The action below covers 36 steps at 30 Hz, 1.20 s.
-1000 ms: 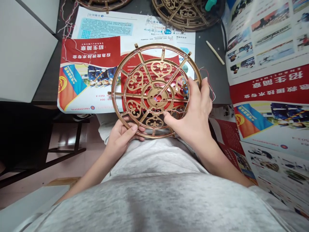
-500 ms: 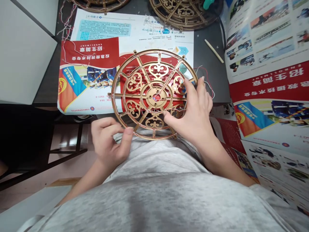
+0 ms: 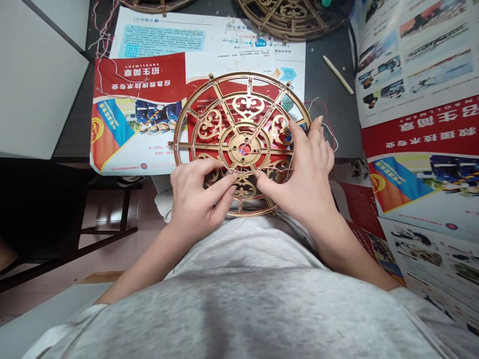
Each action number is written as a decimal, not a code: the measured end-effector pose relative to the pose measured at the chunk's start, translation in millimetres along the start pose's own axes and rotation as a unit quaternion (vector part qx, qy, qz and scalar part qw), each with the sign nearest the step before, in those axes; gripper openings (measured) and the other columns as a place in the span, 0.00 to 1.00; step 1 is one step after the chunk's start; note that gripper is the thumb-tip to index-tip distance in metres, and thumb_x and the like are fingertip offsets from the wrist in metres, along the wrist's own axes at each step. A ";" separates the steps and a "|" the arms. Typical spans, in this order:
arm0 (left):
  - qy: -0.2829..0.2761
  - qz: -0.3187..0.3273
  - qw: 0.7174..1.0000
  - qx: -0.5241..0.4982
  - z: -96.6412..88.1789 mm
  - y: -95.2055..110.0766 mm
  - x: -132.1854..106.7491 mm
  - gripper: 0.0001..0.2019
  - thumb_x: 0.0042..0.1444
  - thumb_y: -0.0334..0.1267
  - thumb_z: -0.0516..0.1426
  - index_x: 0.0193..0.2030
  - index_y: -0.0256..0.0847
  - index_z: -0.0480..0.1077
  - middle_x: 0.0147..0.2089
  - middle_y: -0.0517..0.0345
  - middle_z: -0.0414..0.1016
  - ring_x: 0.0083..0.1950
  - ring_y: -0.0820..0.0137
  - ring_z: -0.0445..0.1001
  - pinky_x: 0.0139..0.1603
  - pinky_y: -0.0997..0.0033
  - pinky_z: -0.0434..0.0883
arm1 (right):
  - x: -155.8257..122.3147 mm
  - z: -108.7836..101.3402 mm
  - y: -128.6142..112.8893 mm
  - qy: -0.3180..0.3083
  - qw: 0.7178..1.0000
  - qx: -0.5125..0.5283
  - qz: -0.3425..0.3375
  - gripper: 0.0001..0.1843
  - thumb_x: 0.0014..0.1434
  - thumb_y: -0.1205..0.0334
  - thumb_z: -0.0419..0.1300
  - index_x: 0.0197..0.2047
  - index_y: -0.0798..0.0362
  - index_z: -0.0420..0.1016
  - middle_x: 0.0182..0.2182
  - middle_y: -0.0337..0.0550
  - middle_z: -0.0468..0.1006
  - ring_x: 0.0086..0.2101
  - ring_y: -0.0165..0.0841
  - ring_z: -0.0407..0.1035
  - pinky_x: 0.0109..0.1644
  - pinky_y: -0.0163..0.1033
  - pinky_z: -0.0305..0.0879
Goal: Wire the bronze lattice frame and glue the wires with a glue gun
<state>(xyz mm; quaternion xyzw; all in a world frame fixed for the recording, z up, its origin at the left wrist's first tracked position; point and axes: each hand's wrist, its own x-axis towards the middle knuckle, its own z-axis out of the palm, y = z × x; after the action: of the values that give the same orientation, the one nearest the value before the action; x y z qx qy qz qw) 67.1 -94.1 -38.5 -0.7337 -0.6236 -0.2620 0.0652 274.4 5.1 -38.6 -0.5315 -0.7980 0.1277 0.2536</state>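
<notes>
A round gold openwork frame [image 3: 224,107] with scroll ornaments and spokes rests against my lap and the table edge. My right hand [image 3: 305,172] grips its right side, fingers curled over the rim and thumb pressed near the hub. My left hand [image 3: 198,199] lies on the lower left part of the frame, with the thumb and forefinger reaching toward the hub and pinched on a thin wire there. Thin red and white wires [image 3: 325,122] trail from the frame past my right hand.
Red and white printed leaflets [image 3: 140,94] cover the dark table. Two more gold frames [image 3: 292,17] lie at the far edge. A pale stick [image 3: 338,75] lies on the right, more leaflets [image 3: 419,134] beyond it. A white cabinet [image 3: 33,75] stands left.
My left hand let go of the frame's lower rim, drew back, then came onto the frame near the hub. The right hand kept its hold; the frame shifted slightly.
</notes>
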 end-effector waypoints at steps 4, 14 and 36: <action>0.009 0.005 1.000 0.010 1.8 1.8 0.0 0.16 0.59 0.42 0.63 0.55 0.53 0.77 0.60 0.56 0.71 0.63 0.68 0.67 0.66 0.60 0.60 | -0.5 0.8 0.7 0.002 1.000 0.006 -0.004 0.60 0.48 0.49 0.73 0.76 0.47 0.45 0.76 0.64 0.42 0.73 0.62 0.43 0.72 0.75 0.42; -0.011 -0.005 1.000 0.028 0.1 4.8 1.5 0.17 0.59 0.44 0.63 0.56 0.57 0.77 0.61 0.58 0.70 0.63 0.68 0.66 0.67 0.59 0.59 | 0.5 -5.5 -2.4 -0.037 0.999 -0.020 0.015 0.59 0.51 0.47 0.70 0.77 0.51 0.44 0.77 0.63 0.38 0.74 0.60 0.40 0.74 0.71 0.41; -0.048 -0.046 0.997 0.031 -1.6 11.5 5.1 0.15 0.62 0.47 0.61 0.56 0.60 0.77 0.61 0.58 0.69 0.64 0.68 0.64 0.66 0.57 0.57 | -0.2 -10.2 -4.5 -0.064 0.996 -0.060 0.011 0.55 0.57 0.45 0.64 0.78 0.51 0.41 0.77 0.62 0.36 0.75 0.58 0.38 0.74 0.69 0.43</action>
<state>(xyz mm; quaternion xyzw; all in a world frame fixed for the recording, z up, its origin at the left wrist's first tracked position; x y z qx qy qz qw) 77.9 -92.8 -32.1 -0.7134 -0.6670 -0.2099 0.0460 276.5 2.5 -28.0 -0.5453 -0.8129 0.1160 0.1682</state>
